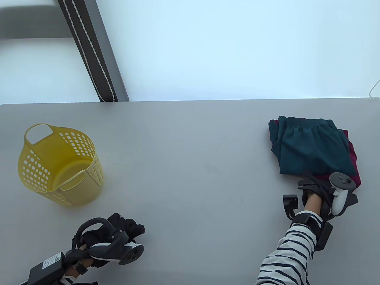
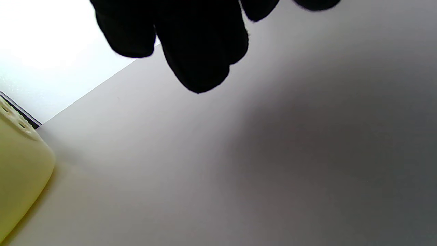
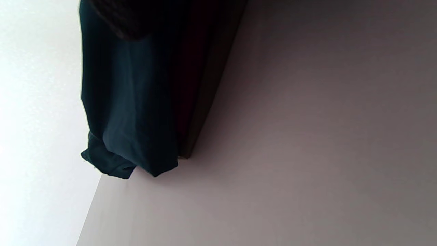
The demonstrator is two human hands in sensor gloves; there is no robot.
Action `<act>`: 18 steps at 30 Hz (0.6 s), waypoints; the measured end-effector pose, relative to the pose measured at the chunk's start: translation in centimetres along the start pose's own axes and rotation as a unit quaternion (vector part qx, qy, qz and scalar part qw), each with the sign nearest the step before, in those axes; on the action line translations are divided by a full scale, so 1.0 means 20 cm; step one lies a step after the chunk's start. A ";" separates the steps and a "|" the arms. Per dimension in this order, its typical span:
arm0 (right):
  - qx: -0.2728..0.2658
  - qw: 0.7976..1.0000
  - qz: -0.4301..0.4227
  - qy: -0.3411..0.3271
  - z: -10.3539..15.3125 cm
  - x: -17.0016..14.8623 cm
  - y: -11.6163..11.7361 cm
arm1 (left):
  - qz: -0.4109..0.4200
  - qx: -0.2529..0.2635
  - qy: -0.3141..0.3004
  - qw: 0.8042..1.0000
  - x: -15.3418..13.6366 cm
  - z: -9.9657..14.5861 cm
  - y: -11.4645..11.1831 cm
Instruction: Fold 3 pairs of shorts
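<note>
- The right hand [image 1: 316, 190] reaches to the near edge of the folded teal shorts [image 1: 311, 148]; its fingers lie at the cloth's edge, and I cannot tell whether they pinch it or only touch it.
- The teal shorts lie folded on top of maroon shorts [image 1: 354, 167], which show along the stack's right and near edges, at the table's [image 1: 190, 166] far right.
- The left hand [image 1: 118, 230] rests well apart near the table's front left, fingers loosely curled and holding nothing.
- A yellow perforated basket [image 1: 59, 163] lies tipped on its side just beyond the left hand.
- A striped sleeve [image 1: 288, 255] covers the right forearm.
</note>
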State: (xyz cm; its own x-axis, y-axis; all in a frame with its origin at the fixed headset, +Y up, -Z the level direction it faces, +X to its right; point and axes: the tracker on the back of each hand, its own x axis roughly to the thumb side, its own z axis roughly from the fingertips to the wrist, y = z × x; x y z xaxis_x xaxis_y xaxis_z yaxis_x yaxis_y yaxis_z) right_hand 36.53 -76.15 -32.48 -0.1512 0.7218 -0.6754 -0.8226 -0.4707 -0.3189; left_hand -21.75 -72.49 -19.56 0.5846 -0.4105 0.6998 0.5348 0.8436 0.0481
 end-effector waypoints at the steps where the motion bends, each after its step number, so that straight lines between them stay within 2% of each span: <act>1: 0.011 1.000 -0.007 -0.002 0.01 0.01 -0.01 | -0.001 0.000 0.001 1.000 0.00 0.00 0.00; 4: 0.029 0.998 -0.044 -0.017 0.06 0.09 -0.05 | -0.003 0.001 0.010 1.000 -0.02 0.00 0.00; 7: 0.023 0.998 -0.007 -0.052 0.14 0.19 -0.09 | -0.009 0.008 0.026 1.000 -0.05 0.00 0.01; 9: 0.005 0.994 0.025 -0.104 0.23 0.29 -0.12 | -0.013 0.017 0.044 0.999 -0.08 0.02 0.02; 12: -0.001 0.978 0.057 -0.203 0.42 0.43 -0.12 | -0.013 0.039 0.075 0.996 -0.14 0.04 0.05; 15: -0.049 0.934 0.132 -0.328 0.67 0.51 -0.08 | -0.013 0.079 0.116 0.990 -0.19 0.08 0.08; 16: -0.076 0.911 0.164 -0.371 0.75 0.52 -0.05 | -0.015 0.101 0.134 0.986 -0.20 0.10 0.10; 17: -0.119 0.872 0.207 -0.427 0.86 0.51 -0.01 | -0.016 0.125 0.151 0.981 -0.21 0.11 0.11; 18: -0.142 0.844 0.231 -0.463 0.92 0.49 0.03 | -0.018 0.165 0.177 0.970 -0.22 0.13 0.13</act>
State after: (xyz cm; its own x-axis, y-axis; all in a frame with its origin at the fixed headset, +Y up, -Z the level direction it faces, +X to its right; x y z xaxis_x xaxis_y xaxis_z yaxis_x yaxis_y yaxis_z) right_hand 24.52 -60.03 -27.01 -0.8915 0.4530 -0.0043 -0.4138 -0.8182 -0.3992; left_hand -24.57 -67.52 -20.62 0.7734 -0.4847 0.4085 0.3676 0.8679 0.3340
